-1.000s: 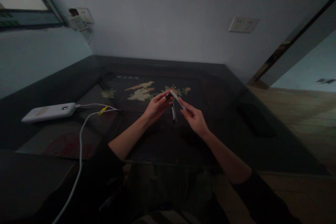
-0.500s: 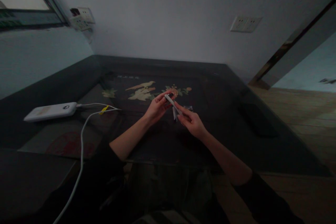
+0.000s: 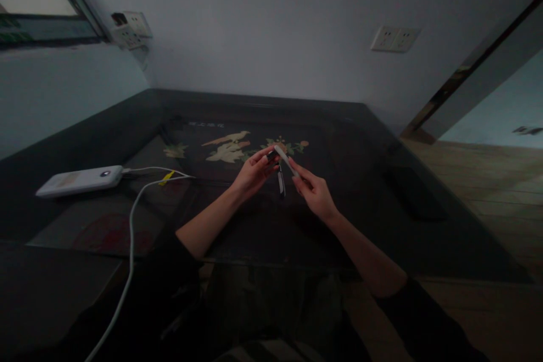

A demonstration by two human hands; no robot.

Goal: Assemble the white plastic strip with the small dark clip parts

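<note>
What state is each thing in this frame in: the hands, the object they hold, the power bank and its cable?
Left hand: raised over the table, fingertips pinching one end of the white strip.
Right hand: raised, fingers holding the strip's other end.
White strip: held between both hands, tilted; a dark piece hangs below it.
Power bank: lying flat, indicator lit.
White cable: plugged into the power bank, trailing toward the person.

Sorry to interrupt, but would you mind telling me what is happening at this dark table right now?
A person in dark sleeves holds a small slim white-and-dark folding tool above the dark glass-topped table. The left hand pinches its upper end and the right hand grips the pale arm, while a dark part hangs down between them. A white power bank with white cable lies at left.
</note>
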